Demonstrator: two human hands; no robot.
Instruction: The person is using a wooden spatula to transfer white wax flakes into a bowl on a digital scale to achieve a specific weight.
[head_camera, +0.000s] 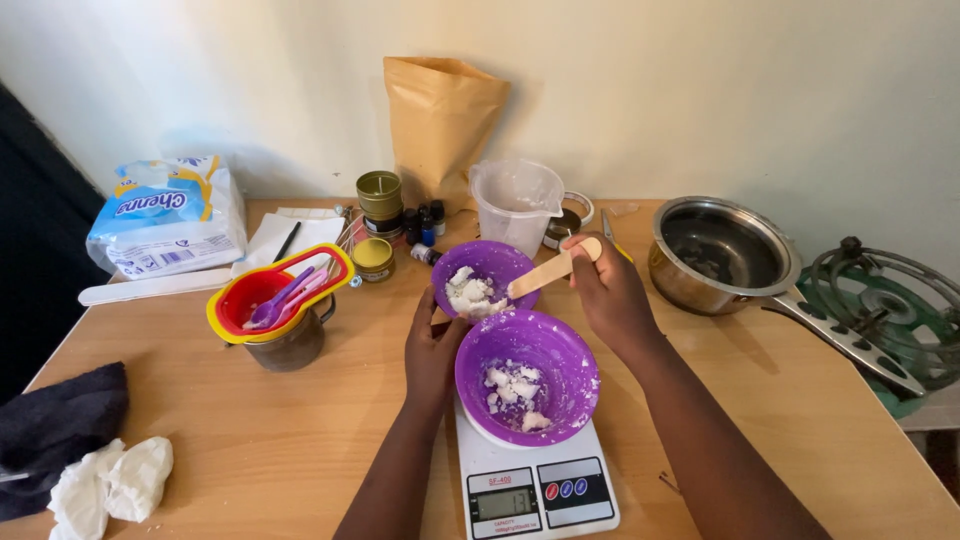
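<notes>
Your left hand (432, 345) holds the far purple bowl (487, 277) at its near rim, fingers closed around the edge. Your right hand (607, 290) has its grip tight on a flat wooden stick (553, 268), and the tip of the stick is inside this bowl, touching the white lumpy material there.

There are two purple bowls. The near purple bowl (527, 375) stands on the white kitchen scale (535, 485), which sits at the near edge of the bench (250, 440). This bowl has some white chunks in it and white smear on its wall. The two bowls are almost touching each other.

For open room: the bench is free on your near left, between the scale and the dark cloth (60, 420) with white crumpled paper (110, 478) at the left edge. On the right, the bench is open near you, but the steel pot (722, 255) and its long handle are just beside your right arm.

At the back stand one clear measuring jug (517, 204), one brown paper bag (440, 125) against the wall, some small tins (378, 195) and little dark bottles (424, 225). On the left, a set of coloured measuring cups (280, 293) rests on top of a dark mug. One tissue pack (168, 215) lies at the far left.
</notes>
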